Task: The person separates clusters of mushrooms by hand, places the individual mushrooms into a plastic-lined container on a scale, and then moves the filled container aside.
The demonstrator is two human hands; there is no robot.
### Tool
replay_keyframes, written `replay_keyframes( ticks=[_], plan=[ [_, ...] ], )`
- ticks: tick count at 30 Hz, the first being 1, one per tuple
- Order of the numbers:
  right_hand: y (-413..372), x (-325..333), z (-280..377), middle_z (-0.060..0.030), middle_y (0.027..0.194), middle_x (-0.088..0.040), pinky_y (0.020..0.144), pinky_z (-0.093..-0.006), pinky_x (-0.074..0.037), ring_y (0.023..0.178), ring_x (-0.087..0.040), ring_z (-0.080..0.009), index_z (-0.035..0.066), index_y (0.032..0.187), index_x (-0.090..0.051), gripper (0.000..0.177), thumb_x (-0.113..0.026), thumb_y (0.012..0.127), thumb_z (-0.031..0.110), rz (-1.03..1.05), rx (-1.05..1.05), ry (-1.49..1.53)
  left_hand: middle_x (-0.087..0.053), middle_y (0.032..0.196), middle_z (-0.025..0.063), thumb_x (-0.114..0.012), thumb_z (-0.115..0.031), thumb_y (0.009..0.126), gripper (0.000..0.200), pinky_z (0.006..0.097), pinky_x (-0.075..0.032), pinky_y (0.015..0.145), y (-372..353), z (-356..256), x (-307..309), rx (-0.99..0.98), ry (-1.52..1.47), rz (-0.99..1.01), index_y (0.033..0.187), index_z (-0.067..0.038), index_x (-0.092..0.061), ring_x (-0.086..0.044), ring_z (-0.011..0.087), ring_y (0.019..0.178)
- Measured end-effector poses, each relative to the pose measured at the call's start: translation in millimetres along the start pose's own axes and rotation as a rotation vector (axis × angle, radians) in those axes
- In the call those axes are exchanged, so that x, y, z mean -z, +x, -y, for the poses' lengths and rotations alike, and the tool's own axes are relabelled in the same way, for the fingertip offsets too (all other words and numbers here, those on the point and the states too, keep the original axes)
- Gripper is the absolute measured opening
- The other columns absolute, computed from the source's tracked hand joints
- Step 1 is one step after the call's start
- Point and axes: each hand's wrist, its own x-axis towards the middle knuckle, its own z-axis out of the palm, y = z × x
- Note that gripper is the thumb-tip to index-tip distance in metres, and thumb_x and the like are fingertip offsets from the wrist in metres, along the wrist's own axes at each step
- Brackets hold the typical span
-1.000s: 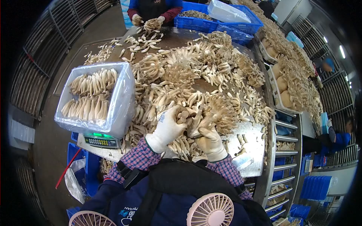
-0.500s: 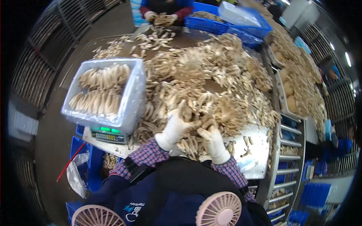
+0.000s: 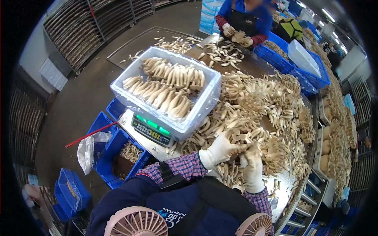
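Observation:
My left hand point(image 3: 223, 148), in a white glove, is closed around several mushrooms point(image 3: 238, 137) with brownish caps. Close beside it, my white-gloved right hand point(image 3: 253, 167) has its fingers curled in on the same mushrooms; its fingertips are partly hidden. Both hands are over the near side of a large heap of pale-stemmed mushrooms point(image 3: 252, 102) on the metal table point(image 3: 277, 188). To their left, a white foam box point(image 3: 185, 128) lined with clear film holds two rows of mushrooms. It rests on a digital scale point(image 3: 151, 131) with a green lit display.
Blue crates point(image 3: 114, 157) stand on the floor at the left, with a red stick point(image 3: 90, 135) and a white bag point(image 3: 89, 153). Across the table, another person point(image 3: 242, 23) handles mushrooms. A metal roller conveyor point(image 3: 303, 204) runs along the right, near loaded trays point(image 3: 325, 145).
My view has swung left, so the box, scale and crates sit farther right in the picture. My hands have drawn closer together around the mushrooms.

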Motion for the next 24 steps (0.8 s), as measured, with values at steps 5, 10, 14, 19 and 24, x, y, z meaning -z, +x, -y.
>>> replay_keyframes(
  ticks=[5,10,14,19,24],
  plan=[
    [41,4,7,-0.0065,0.118,-0.061,0.092,-0.0332,-0.052,0.102,-0.063,-0.0189,0.002,0.130,-0.051,0.039,-0.048,0.094,0.016,-0.262,-0.148,0.684,-0.060,0.100,0.0067,-0.073,-0.001,0.083,0.059,0.0289,-0.058,0.053,-7,-104,30,-0.116,-0.062,-0.088,0.133,0.001,-0.043,-0.066,0.0184,0.068],
    [44,-26,36,-0.0012,0.099,-0.058,0.064,-0.0203,-0.044,0.077,-0.053,-0.0093,0.009,0.131,-0.050,0.034,-0.049,0.097,0.015,-0.236,-0.188,0.343,-0.062,0.102,0.0088,-0.072,0.006,0.078,0.051,0.0280,-0.057,0.074,-6,-263,141,-0.482,0.649,-0.395,0.124,0.004,-0.049,-0.066,0.0172,0.087],
    [75,-78,64,-0.0074,0.100,-0.065,0.058,-0.0256,-0.045,0.075,-0.059,-0.0145,0.004,0.115,-0.061,0.025,-0.052,0.099,0.021,0.051,-0.117,0.183,-0.064,0.108,0.0107,-0.075,-0.003,0.078,0.054,0.0307,-0.055,0.088,-4,-312,243,-0.381,0.883,-0.489,0.127,0.002,-0.053,-0.067,0.0224,0.095],
    [152,-169,87,-0.0116,0.110,-0.056,0.082,-0.0320,-0.050,0.094,-0.057,-0.0234,-0.002,0.115,-0.056,0.032,-0.061,0.092,0.020,0.373,0.178,-0.719,-0.068,0.116,0.0144,-0.066,-0.023,0.079,0.073,0.0376,-0.052,0.093,-14,-303,246,0.420,1.876,-0.580,0.146,-0.008,-0.041,-0.066,0.0309,0.106],
    [248,-288,51,-0.0171,0.109,-0.057,0.095,-0.0416,-0.043,0.108,-0.055,-0.0324,-0.002,0.115,-0.055,0.035,-0.058,0.082,0.005,0.587,0.715,-0.964,-0.055,0.131,0.0273,-0.075,-0.030,0.075,0.078,0.0422,-0.048,0.100,-4,-294,267,0.093,1.808,-0.513,0.139,0.002,-0.045,-0.058,0.0394,0.118]
  ],
)
